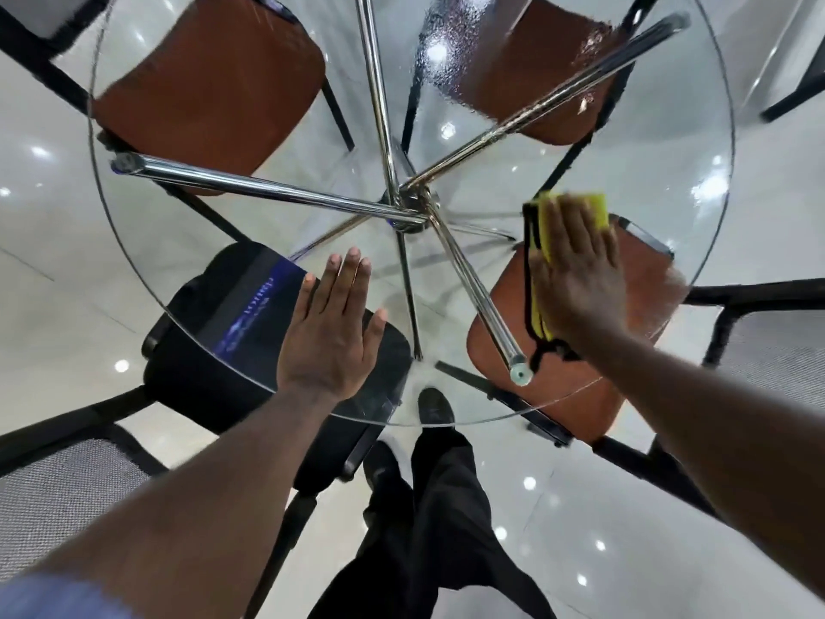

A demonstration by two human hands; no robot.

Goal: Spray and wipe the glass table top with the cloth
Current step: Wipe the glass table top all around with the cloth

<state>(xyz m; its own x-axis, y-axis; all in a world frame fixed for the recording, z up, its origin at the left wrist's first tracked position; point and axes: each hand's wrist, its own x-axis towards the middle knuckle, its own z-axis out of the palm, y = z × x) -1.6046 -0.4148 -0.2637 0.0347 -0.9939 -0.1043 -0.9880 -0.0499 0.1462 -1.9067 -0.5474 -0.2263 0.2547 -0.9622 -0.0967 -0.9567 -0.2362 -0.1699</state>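
Observation:
The round glass table top fills the upper view, with chrome legs meeting at a hub beneath its middle. My right hand lies flat on a yellow cloth with a black edge, pressing it on the glass at the right side. My left hand rests flat on the glass near the front edge, fingers straight and together, holding nothing. Wet spray film shows on the far right part of the glass. No spray bottle is in view.
Brown-seated chairs stand under the table at the far left, far right and near right. A black chair sits at the near left. My legs and shoes stand at the front edge on a glossy tiled floor.

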